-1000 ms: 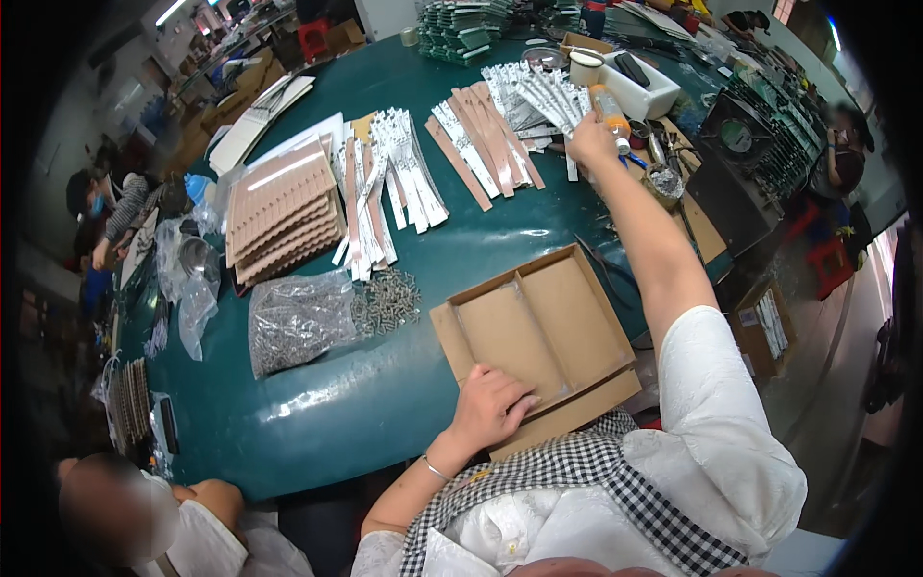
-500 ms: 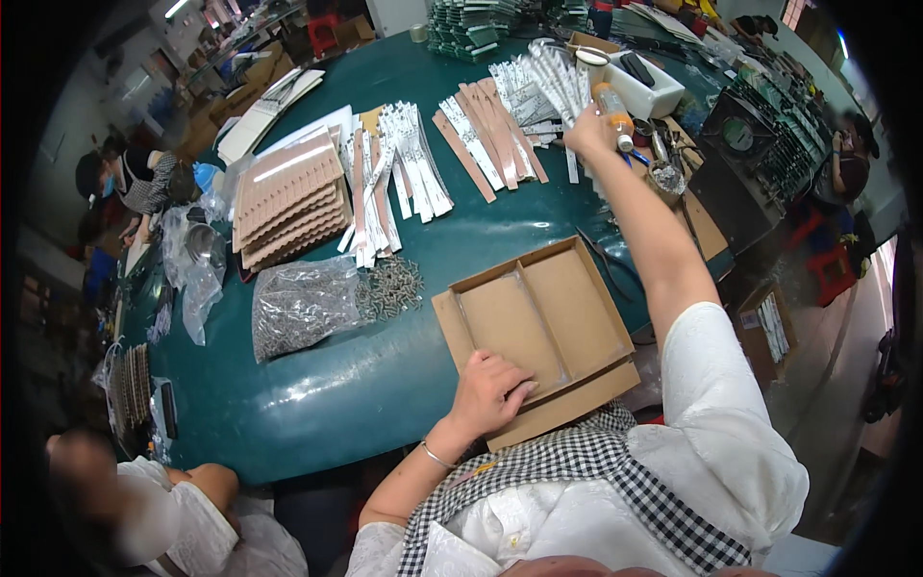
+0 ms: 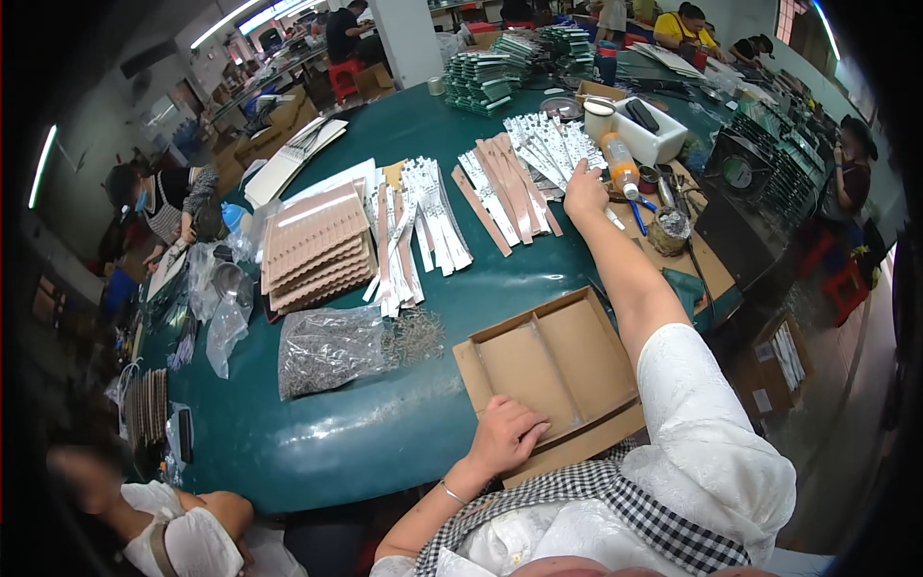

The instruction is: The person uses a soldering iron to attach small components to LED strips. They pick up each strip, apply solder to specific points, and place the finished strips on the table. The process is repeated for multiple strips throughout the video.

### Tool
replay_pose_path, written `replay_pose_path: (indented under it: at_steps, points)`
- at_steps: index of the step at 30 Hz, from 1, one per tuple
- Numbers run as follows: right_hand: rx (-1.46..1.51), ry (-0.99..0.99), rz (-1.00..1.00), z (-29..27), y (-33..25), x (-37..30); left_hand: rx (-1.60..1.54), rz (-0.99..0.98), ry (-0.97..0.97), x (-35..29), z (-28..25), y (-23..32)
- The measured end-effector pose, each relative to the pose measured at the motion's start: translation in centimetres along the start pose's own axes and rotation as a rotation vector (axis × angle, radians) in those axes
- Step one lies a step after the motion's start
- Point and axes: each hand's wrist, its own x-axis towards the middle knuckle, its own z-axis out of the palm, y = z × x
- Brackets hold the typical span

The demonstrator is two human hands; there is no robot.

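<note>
The right hand (image 3: 585, 197) was stretched out to the near end of the white strips (image 3: 550, 144), with its fingers partly extended and close together; whether any strip was gripped could not be told. The strips were spread in a loose fan on the far part of the table (image 3: 356, 438), just right of the brown strips (image 3: 502, 183). The left hand (image 3: 508, 433) was laid on the near left part of the box (image 3: 519, 370), fingers loosely bent and thumb held out; a firm grip could not be made out.

The strips were crossed over one another, so if one were pulled by its end, others could be dragged along or the fan scattered. The brown strips were placed close enough to be mixed in by a sideways sweep. The bottle (image 3: 620, 163) was seen just beside the right hand, with the cup (image 3: 598, 117) beyond; either could be knocked by a wide lift, and anything inside could be spilled.

The box seemed to be set partly past the table's near edge, so it could be tipped if it were pressed there. Its right side was overlapped by the right arm, by which it could be nudged. The loose screws (image 3: 415, 337) could be scattered by a low leftward swing.
</note>
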Motion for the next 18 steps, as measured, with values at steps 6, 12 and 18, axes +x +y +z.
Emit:
replay_pose_path:
  at_steps: [6,12,18]
  points:
    - [0.056,0.096,-0.016,-1.8,1.0,1.4,0.054,0.013,0.067,0.2,0.6,0.2]
    - [0.346,-0.045,-0.167,-7.5,6.4,3.2,0.112,-0.022,0.043,0.7,0.9,0.7]
    - [1.292,-0.525,-0.201,-16.2,11.1,-5.6,0.171,-0.023,0.037,0.3,0.1,0.3]
